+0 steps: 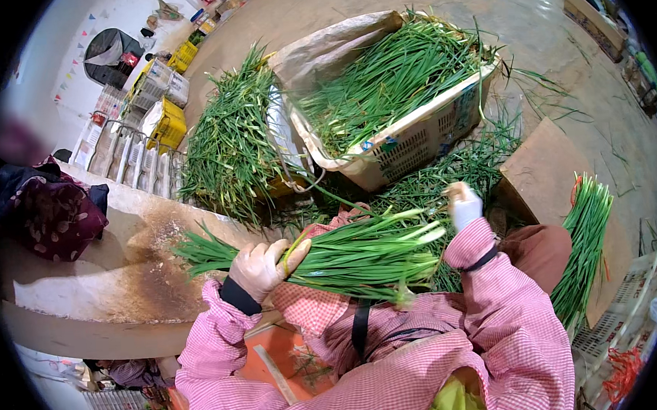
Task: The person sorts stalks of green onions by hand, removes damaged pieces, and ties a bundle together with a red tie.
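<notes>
My left hand [266, 265], in a pale thin glove, grips a bundle of green garlic chives [353, 255] across my lap. A yellow band crosses the bundle at my left thumb, and the pale stem ends point right. My right hand [465, 202] is raised just beyond those stem ends, blurred and curled. Whether it holds anything cannot be told. Ahead stands a white plastic crate [409, 159] with a sack liner, heaped with loose chives [399, 73]. Another heap of chives [227, 138] lies left of the crate.
A second chive bundle [587, 241] lies on a cardboard sheet [543, 155] at the right. Loose chives [460, 170] litter the floor before the crate. Red ties [621, 376] hang at the lower right. Another person [50, 208] is at the left, beside a pale low wall [142, 259].
</notes>
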{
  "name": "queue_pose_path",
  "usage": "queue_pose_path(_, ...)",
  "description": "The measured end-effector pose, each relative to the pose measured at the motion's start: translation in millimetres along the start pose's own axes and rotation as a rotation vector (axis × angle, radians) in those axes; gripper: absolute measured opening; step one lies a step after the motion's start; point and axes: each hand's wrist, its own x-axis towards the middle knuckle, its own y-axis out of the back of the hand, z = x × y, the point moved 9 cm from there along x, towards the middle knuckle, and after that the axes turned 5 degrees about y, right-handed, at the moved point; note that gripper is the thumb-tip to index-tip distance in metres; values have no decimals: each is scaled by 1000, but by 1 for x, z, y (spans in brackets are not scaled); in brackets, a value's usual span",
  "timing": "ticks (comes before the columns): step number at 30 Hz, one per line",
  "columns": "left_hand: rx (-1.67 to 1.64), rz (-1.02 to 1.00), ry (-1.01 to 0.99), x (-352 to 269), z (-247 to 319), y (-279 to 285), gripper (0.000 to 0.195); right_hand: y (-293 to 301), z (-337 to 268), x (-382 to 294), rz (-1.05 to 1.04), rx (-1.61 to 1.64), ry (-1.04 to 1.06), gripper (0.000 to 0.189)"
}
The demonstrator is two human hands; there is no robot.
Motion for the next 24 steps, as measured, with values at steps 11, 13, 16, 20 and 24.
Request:
queue_pose_path(11,-365,-169,259,-26,-40,-26,61,30,-136,14,-89,-667,617,59)
queue_pose_path(13,-436,-172,302,-30,-40,-31,63,-1,-220,-31,-218,-258,907,51)
queue_pose_path(16,-505,-213,342,-23,-35,-36,66,-65,-253,-93,-434,-279,1055,49)
queue_pose_path(20,-629,-276,406,-9,-32,-33,73,-105,-261,-113,-401,-177,971,34)
queue_pose_path(24,-677,-347,495,-16,-34,-40,76,-113,-253,-102,-502,163,789,18)
